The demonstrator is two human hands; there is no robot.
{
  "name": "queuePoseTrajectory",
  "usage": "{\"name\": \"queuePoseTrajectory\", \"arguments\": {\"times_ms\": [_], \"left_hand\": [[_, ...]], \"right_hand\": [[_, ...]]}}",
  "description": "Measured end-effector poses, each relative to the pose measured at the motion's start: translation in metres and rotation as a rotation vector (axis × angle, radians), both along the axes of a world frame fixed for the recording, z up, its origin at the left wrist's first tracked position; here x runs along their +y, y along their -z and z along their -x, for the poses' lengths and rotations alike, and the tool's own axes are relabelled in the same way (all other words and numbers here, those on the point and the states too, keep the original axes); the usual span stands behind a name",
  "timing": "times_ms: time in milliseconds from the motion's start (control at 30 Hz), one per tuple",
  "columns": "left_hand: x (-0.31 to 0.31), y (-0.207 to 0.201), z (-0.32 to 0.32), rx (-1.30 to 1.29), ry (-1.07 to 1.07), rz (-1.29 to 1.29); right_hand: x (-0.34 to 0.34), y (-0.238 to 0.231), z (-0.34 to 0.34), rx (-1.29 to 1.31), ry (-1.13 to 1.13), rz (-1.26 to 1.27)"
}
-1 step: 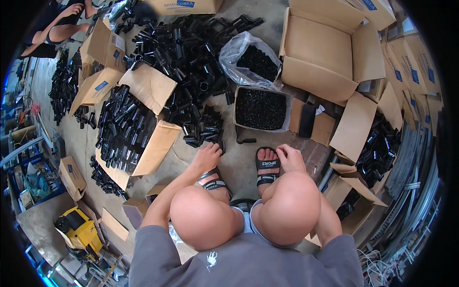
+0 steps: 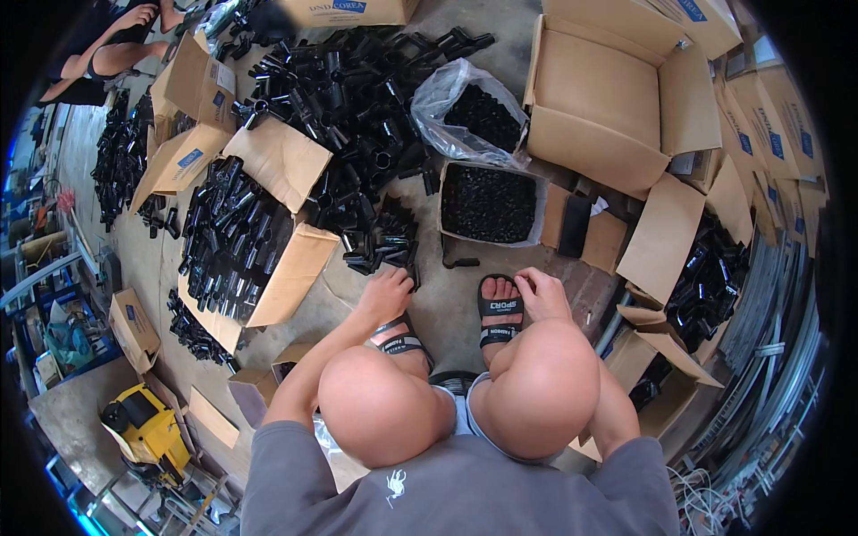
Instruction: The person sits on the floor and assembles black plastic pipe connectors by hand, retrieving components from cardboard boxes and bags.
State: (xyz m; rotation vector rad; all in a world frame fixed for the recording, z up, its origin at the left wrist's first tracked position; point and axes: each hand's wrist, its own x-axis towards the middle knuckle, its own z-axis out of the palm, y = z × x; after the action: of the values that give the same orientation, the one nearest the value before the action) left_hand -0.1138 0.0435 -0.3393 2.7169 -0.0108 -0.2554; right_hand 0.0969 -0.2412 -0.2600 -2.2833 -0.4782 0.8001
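My left hand (image 2: 388,293) hangs in front of my left sandal (image 2: 402,341) with its fingers bent downward and together. Its fingertips are beside a dark plastic piece (image 2: 414,277) at the near edge of a pile of black plastic fittings (image 2: 380,239); anything inside the fingers is hidden. My right hand (image 2: 543,293) is at the toes of my right sandal (image 2: 500,308), fingers curled in a pinch-like shape, and what they may hold does not show. One small black bent piece (image 2: 462,263) lies on the floor between and beyond my hands.
Ahead stand a lined box of small black pieces (image 2: 492,205) and a clear plastic bag (image 2: 433,116) of similar ones. An open cardboard box (image 2: 594,89) is at the far right. Tubular black fittings (image 2: 228,232) fill a left box. Metal strips (image 2: 769,357) lie right; another person (image 2: 116,49) sits far left.
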Motion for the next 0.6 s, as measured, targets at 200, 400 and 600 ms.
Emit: {"name": "queuePoseTrajectory", "arguments": {"times_ms": [200,400,600], "left_hand": [[-0.016,-0.036,-0.002,0.348,-1.120,1.531],[0.004,-0.122,-0.013,0.191,-1.239,1.739],[0.032,-0.185,-0.003,-0.109,-0.976,1.843]], "right_hand": [[0.051,0.043,0.010,-0.581,-0.766,-0.177],[0.093,0.084,0.029,-0.730,-1.030,-0.080],[0.098,0.085,0.026,-0.333,-0.935,-0.163]]}}
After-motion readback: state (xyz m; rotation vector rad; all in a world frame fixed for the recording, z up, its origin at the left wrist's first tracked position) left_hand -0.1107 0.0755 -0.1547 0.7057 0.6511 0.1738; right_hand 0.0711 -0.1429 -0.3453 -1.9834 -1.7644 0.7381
